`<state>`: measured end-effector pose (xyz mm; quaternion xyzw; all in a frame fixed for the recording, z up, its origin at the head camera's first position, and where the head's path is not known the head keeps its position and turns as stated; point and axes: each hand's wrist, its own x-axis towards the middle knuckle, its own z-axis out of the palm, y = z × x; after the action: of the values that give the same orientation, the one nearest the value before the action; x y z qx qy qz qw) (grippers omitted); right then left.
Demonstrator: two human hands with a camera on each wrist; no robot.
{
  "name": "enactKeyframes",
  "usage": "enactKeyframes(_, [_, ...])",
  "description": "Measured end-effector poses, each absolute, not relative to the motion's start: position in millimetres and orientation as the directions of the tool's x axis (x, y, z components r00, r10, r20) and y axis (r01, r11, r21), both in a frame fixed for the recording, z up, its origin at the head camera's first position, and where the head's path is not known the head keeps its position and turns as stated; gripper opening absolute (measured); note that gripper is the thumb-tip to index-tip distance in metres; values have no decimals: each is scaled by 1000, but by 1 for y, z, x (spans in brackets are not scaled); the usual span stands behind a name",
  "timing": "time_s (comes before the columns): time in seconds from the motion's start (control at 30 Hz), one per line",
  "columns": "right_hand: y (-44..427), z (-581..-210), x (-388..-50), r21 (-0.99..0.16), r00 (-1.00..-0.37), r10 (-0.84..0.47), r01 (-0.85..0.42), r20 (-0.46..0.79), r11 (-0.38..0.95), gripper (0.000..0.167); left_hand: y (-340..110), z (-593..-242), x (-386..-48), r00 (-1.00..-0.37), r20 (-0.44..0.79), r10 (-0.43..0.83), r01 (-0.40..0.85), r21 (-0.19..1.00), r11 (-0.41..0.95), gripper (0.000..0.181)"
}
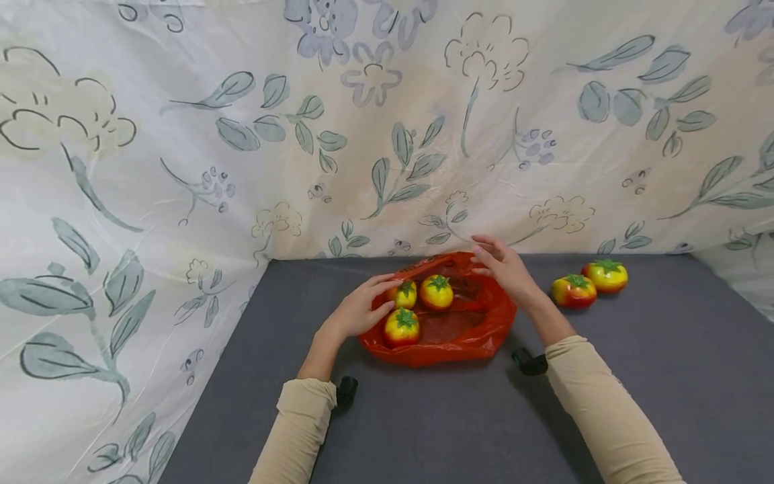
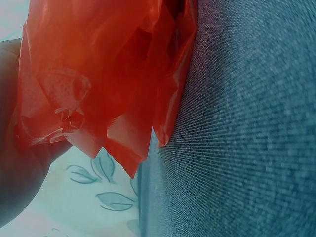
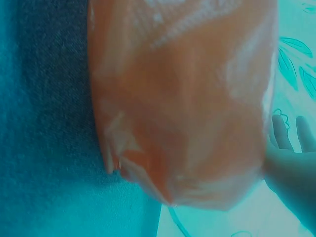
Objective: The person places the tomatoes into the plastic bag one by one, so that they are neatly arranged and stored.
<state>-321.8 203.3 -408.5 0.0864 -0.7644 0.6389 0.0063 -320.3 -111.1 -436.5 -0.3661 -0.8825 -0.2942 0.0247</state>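
A red plastic bag (image 1: 447, 353) lies on the dark table with its mouth spread upward. Three yellow-and-red tomato-like fruits with green leafy tops sit toward its left side: a front fruit (image 1: 402, 329), a back fruit (image 1: 437, 293) and a left fruit (image 1: 406, 296). My left hand (image 1: 359, 306) reaches over the left rim, fingers and thumb extended on either side of the left fruit; whether they touch it I cannot tell. Over the right back rim hovers my right hand (image 1: 504, 269), fingers spread and holding nothing. Both wrist views mostly show the bag's outer wall (image 2: 89, 74).
Two more such fruits, a nearer one (image 1: 573, 291) and a farther one (image 1: 606, 276), stand side by side right of the bag. A floral cloth (image 1: 387, 134) hangs behind the back edge of the dark table (image 1: 435, 423) and along the left side.
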Motion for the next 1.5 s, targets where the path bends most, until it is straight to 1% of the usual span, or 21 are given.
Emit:
enactKeyframes(0.1, [208,-407,-321,-982,-987,-110,-133,119,134,58,-111,-438,-321,-733,264,627,659,505,558,47])
enactKeyframes(0.23, [213,-403,-317,-983,-990,-79,-130,120,131,59,-111,-438,-321,-735,265,624,656,508,558,47])
enactKeyframes(0.4, [220,-400,-312,-979,-988,-53,-154,149,134,61,-111,-438,-321,-734,268,624,659,506,557,47])
enactKeyframes(0.83, [246,-407,-309,-982,-987,30,-152,156,111,64,-110,-437,-320,-742,252,621,647,512,565,46])
enactKeyframes(1.13, [261,-407,-307,-993,-990,75,-119,116,-26,67,-110,-437,-319,-746,251,617,644,512,569,47])
enactKeyframes(1.27, [267,-407,-308,-993,-989,99,-111,108,-28,66,-108,-436,-319,-749,252,613,641,511,573,47])
enactKeyframes(1.43, [280,-412,-313,-988,-986,107,-137,129,-69,65,-107,-436,-318,-755,250,606,634,512,579,47])
enactKeyframes(1.47, [287,-418,-318,-982,-985,104,-148,136,-118,62,-107,-436,-318,-756,252,604,634,513,579,47])
enactKeyframes(1.5, [289,-418,-319,-982,-984,107,-152,140,-116,61,-106,-436,-318,-756,252,604,633,513,579,47])
